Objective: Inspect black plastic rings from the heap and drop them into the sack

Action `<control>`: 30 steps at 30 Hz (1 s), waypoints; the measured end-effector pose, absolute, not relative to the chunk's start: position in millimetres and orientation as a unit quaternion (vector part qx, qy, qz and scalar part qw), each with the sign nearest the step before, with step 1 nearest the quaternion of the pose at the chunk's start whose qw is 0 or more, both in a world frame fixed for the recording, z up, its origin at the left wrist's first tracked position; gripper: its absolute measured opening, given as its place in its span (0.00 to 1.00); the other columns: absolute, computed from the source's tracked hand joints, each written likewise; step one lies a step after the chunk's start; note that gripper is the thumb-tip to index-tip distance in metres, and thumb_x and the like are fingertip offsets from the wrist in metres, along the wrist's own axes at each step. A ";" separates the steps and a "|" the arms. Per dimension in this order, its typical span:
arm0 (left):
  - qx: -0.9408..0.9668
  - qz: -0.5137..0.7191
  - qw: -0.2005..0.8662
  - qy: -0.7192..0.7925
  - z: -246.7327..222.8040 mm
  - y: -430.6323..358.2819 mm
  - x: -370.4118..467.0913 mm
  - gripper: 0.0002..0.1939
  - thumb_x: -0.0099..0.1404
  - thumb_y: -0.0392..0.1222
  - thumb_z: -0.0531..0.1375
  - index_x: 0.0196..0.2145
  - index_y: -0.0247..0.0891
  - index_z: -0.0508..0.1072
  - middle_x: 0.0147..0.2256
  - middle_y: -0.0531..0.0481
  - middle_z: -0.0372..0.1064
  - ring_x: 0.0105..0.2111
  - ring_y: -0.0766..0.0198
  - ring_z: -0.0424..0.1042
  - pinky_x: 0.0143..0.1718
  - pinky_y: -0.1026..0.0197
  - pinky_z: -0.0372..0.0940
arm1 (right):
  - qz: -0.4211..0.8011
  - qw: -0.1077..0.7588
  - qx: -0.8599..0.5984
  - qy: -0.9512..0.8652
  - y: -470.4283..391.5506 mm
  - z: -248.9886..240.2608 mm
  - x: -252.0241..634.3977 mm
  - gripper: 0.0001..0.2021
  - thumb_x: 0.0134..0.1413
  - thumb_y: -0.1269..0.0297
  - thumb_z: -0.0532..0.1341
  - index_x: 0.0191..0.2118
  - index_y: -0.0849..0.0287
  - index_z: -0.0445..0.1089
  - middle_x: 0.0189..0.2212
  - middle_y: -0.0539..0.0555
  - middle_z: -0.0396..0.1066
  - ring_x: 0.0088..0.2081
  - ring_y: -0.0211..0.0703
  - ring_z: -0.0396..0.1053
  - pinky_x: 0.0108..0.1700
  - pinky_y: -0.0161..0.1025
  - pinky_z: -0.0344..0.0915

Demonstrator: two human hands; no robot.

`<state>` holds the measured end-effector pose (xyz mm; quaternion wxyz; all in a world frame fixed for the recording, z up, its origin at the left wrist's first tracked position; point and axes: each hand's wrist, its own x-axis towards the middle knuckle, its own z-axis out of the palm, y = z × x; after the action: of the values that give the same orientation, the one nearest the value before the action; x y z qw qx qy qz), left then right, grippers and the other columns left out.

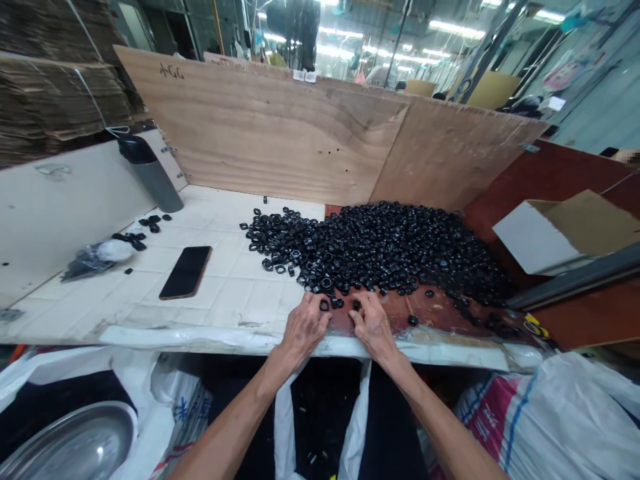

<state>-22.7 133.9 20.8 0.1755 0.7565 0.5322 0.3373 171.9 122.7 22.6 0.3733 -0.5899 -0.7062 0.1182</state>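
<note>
A large heap of small black plastic rings [400, 247] spreads over the bench in front of me. At the heap's near edge, my left hand [306, 325] has its fingers curled, with a black ring [325, 305] at its fingertips. To its right, my right hand [374, 328] pinches a small black part [357, 305] between thumb and forefinger. A few loose black pieces [337, 303] lie between the two hands. Below the bench edge, an open white bag [285, 427] hangs between my forearms, with dark contents.
A phone [185, 273] and a grey bottle [155, 177] stand left, near a plastic bag of black parts [95, 259]. A wooden board [280, 127] walls the back. At right sits a cardboard box [540, 233]; a metal bowl [75, 443] lies low left.
</note>
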 end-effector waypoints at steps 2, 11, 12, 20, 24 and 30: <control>0.762 0.311 0.162 0.544 13.7 138.5 -16.7 0.12 0.63 0.36 0.60 0.45 0.41 0.70 0.40 0.47 0.68 0.36 0.57 0.72 0.38 0.58 0.68 | 0.114 0.367 -0.581 -0.717 126.0 15.1 173.8 0.10 0.54 0.72 0.58 0.42 0.60 0.71 0.40 0.59 0.70 0.40 0.49 0.71 0.45 0.46 0.69; 0.774 0.346 0.177 0.500 11.6 131.0 -21.5 0.06 0.63 0.36 0.59 0.39 0.39 0.69 0.36 0.49 0.70 0.36 0.59 0.72 0.41 0.57 0.68 | 0.107 0.389 -0.563 -0.721 125.6 19.5 166.7 0.13 0.53 0.72 0.60 0.46 0.59 0.70 0.45 0.59 0.70 0.38 0.47 0.70 0.43 0.44 0.70; 0.771 0.355 0.186 0.496 11.4 130.9 -22.0 0.06 0.63 0.36 0.59 0.39 0.39 0.69 0.35 0.50 0.70 0.34 0.60 0.72 0.40 0.57 0.68 | 0.084 0.381 -0.558 -0.732 126.9 21.7 164.2 0.15 0.53 0.73 0.60 0.47 0.59 0.70 0.47 0.60 0.70 0.42 0.50 0.69 0.47 0.46 0.69; 0.703 0.439 0.344 0.441 6.4 135.5 -25.6 0.07 0.61 0.33 0.60 0.38 0.39 0.73 0.39 0.50 0.69 0.34 0.65 0.73 0.38 0.61 0.72 | 0.040 0.322 -0.532 -0.782 139.4 22.0 156.1 0.07 0.54 0.74 0.60 0.39 0.59 0.72 0.36 0.58 0.74 0.41 0.54 0.65 0.46 0.51 0.65; 0.652 0.480 0.407 0.423 11.4 135.9 -27.2 0.07 0.61 0.35 0.62 0.38 0.39 0.74 0.40 0.49 0.68 0.37 0.64 0.74 0.37 0.62 0.73 | 0.067 0.411 -0.508 -0.754 133.3 25.7 156.0 0.08 0.59 0.71 0.57 0.43 0.59 0.70 0.41 0.59 0.73 0.45 0.53 0.68 0.49 0.50 0.66; 0.612 0.499 0.461 0.405 21.9 133.6 -30.3 0.07 0.62 0.39 0.63 0.39 0.38 0.75 0.42 0.47 0.71 0.39 0.63 0.74 0.42 0.59 0.73 | 0.185 0.463 -0.492 -0.714 119.4 43.5 145.4 0.09 0.60 0.71 0.57 0.44 0.56 0.72 0.41 0.57 0.73 0.46 0.47 0.71 0.50 0.44 0.68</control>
<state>-30.3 133.6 21.9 0.4609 0.6122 0.4053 0.4986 145.4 119.4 43.5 0.4632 -0.4915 -0.7138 0.1852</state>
